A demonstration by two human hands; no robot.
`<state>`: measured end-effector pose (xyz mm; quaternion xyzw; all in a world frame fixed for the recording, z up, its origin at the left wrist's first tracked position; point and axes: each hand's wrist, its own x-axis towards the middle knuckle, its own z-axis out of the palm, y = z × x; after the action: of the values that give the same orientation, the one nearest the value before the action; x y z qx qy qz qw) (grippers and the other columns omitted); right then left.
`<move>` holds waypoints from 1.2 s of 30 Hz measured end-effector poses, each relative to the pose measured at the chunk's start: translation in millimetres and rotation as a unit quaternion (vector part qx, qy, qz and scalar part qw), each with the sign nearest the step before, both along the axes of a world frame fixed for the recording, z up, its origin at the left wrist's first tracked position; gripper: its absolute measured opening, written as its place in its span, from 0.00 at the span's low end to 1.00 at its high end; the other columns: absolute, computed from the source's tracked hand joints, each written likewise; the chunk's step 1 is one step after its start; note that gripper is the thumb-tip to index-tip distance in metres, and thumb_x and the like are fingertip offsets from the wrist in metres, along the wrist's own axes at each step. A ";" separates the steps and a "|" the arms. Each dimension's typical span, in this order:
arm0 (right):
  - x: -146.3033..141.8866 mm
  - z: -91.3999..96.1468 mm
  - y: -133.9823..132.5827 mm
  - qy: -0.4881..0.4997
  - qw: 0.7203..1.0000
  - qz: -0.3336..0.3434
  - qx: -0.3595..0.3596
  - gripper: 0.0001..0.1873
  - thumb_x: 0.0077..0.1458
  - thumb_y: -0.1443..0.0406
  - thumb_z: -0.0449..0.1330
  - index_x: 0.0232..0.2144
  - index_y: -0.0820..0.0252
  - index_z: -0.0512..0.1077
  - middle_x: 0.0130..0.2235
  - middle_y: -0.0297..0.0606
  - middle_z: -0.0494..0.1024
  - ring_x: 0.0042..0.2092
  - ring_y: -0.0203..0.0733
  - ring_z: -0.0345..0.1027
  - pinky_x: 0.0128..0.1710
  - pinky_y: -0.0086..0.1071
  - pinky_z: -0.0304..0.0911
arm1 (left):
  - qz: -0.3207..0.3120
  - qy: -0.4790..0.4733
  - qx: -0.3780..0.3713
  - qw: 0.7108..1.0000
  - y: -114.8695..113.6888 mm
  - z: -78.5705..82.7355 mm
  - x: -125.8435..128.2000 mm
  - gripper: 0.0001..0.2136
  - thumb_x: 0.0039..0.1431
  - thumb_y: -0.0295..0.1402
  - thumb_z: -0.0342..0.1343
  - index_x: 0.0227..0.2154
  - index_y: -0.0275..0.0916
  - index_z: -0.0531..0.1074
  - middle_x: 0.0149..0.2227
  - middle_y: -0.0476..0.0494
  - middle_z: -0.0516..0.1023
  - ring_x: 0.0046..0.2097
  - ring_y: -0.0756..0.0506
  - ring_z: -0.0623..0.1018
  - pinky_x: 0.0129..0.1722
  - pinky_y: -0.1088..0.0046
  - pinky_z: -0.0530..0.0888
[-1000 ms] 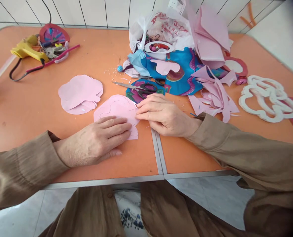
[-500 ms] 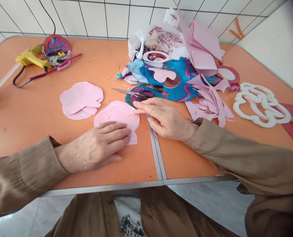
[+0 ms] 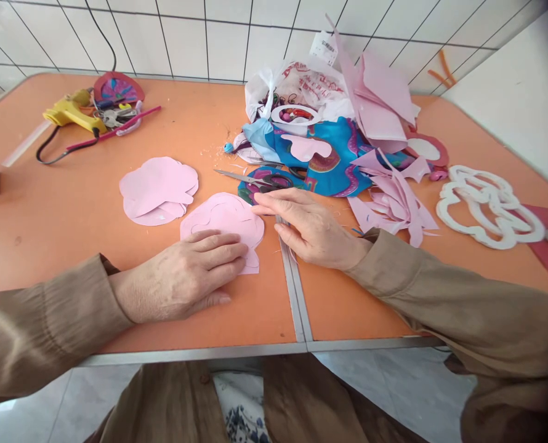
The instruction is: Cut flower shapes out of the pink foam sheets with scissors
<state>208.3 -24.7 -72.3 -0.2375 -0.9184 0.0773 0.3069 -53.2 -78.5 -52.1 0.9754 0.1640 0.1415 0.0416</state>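
Observation:
My left hand (image 3: pixel 186 271) lies flat, fingers stretched out, on the lower part of a pink sheet (image 3: pixel 223 212) with curved outlines drawn on it. At the sheet's right edge rests my right hand (image 3: pixel 308 224), its fingers extended and the thumb apart from them. I see nothing held in it; whether its fingertips touch the sheet I cannot tell. Just beyond the right hand, scissors (image 3: pixel 250 178) lie on a round patterned cloth piece (image 3: pixel 247 194). To the left is a stack of pink cut-out shapes (image 3: pixel 158 187).
A yellow glue gun (image 3: pixel 73 112) with its cord lies at the back left. Blue patterned fabric (image 3: pixel 334 169), a plastic bag (image 3: pixel 315 86) and folded pink sheets (image 3: pixel 382 98) are piled at the back. Pink scraps (image 3: pixel 401 203) and white cloud-shaped frames (image 3: pixel 489 209) lie on the right.
The whole view has shifted slightly, so things sit a little lower and more to the right. Both hands stay in nearly the same place on and beside the pink sheet.

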 end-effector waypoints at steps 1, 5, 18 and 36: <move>-0.2 -0.7 0.2 -0.006 1.000 0.003 0.000 0.29 0.60 0.74 0.50 0.63 0.60 0.61 0.51 0.44 0.79 0.57 0.48 0.67 0.55 0.47 0.66 | 0.000 0.001 0.000 1.000 0.0 -0.1 0.1 0.17 0.69 0.37 0.46 0.50 0.30 0.70 0.53 0.28 0.77 0.56 0.33 0.74 0.55 0.51 0.72; -1.2 -2.7 -0.1 -0.023 1.000 0.000 -0.011 0.24 0.62 0.73 0.50 0.60 0.62 0.65 0.50 0.45 0.79 0.55 0.49 0.68 0.54 0.48 0.67 | 0.000 0.005 -0.004 1.000 -0.2 0.6 0.7 0.16 0.68 0.37 0.47 0.49 0.30 0.71 0.52 0.28 0.77 0.56 0.33 0.74 0.54 0.51 0.72; -18.4 32.1 17.0 0.109 0.943 -0.111 -0.295 0.17 0.57 0.70 0.54 0.47 0.65 0.74 0.40 0.45 0.84 0.42 0.45 0.79 0.41 0.37 0.73 | 0.002 0.007 -0.004 1.000 -0.4 -1.0 0.7 0.16 0.68 0.36 0.47 0.48 0.31 0.72 0.53 0.28 0.76 0.55 0.34 0.74 0.54 0.51 0.72; -57.8 35.2 46.6 -0.050 0.949 -0.149 -0.273 0.11 0.53 0.68 0.59 0.35 0.65 0.79 0.24 0.35 0.76 0.27 0.36 0.66 0.29 0.32 0.59 | 0.006 0.015 -0.015 1.000 -0.4 -2.6 0.5 0.17 0.68 0.37 0.47 0.49 0.30 0.72 0.53 0.28 0.76 0.56 0.33 0.74 0.55 0.50 0.71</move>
<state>150.5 22.0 -37.0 -0.4496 -0.8305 0.2670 0.1920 -52.6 -78.8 -54.7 0.9757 0.1725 0.1244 0.0526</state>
